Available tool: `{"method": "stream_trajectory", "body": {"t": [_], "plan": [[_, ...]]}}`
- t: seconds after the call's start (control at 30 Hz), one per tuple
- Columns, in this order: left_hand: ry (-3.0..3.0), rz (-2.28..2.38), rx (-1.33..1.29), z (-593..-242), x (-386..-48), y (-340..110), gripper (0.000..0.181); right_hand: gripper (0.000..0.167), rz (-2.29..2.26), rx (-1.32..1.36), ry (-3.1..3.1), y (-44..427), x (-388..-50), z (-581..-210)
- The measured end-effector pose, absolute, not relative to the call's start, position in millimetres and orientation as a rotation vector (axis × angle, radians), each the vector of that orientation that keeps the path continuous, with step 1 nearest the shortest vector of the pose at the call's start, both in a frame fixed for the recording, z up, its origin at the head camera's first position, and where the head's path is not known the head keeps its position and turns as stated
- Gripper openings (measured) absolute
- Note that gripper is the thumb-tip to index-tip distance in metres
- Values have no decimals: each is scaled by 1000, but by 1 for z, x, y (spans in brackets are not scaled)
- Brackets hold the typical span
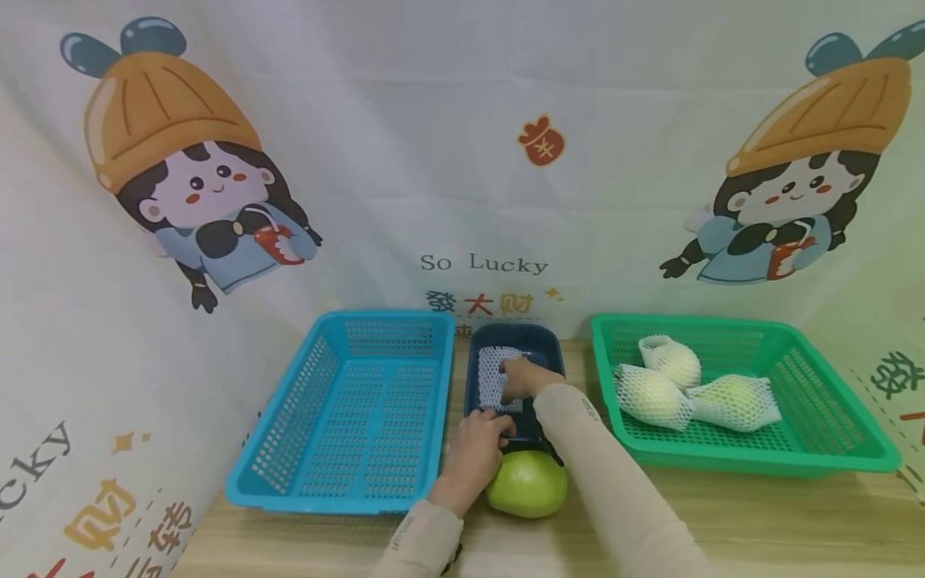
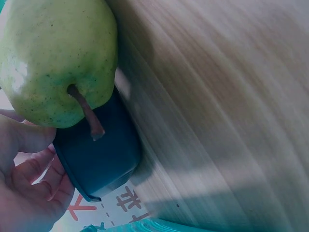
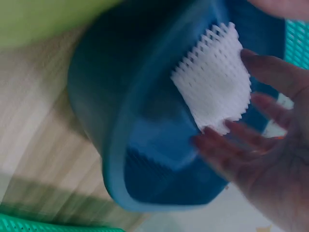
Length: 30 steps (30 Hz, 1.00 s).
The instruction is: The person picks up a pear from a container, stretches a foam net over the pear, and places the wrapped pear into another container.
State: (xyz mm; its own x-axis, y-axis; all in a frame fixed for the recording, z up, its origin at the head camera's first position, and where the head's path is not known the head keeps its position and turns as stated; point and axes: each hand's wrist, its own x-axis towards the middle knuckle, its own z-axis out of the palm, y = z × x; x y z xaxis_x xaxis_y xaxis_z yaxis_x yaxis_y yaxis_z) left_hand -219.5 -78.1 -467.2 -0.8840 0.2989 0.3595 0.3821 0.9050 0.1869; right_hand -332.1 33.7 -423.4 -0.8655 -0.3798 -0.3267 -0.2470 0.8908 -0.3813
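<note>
A white foam net sleeve (image 1: 499, 377) lies in a small dark blue plastic box (image 3: 111, 106). My right hand (image 1: 530, 379) reaches into the box and holds the sleeve by its edges, thumb on one side and fingertips on the other; the fingers are blurred in the right wrist view. At the near left corner, my left hand (image 1: 477, 449) holds the box's rim with its fingers over the edge; the thumb tip lies close to the fruit. A large green pear-like fruit (image 2: 58, 63) with a brown stem sits on the table just in front of the box.
To the left stands a blue basket (image 1: 336, 504) with nothing in it. On the right, a green basket (image 1: 759, 461) contains three net-wrapped fruits (image 1: 654, 399). Behind everything hangs a printed cloth (image 1: 614, 160). The tabletop (image 1: 780, 530) is wood-grained.
</note>
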Motion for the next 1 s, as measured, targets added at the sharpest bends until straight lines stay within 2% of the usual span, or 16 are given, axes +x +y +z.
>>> {"method": "stream_trajectory", "body": {"t": [0.2, 0.53, 0.73, 1.0], "plan": [[-2727, -399, -515, -468, -219, -77, 12, 47, -416, -572, 2632, 25, -323, -432], [-2730, -419, -509, -468, -220, -78, 10, 36, -205, -362, 2616, 25, -311, -434], [-2738, -408, -509, -465, -219, -77, 10, 11, -178, -365, 2634, 34, -311, -439], [-2736, -398, -517, -465, -219, -76, 12, 9, -238, -436, 2649, 45, -317, -442]]}}
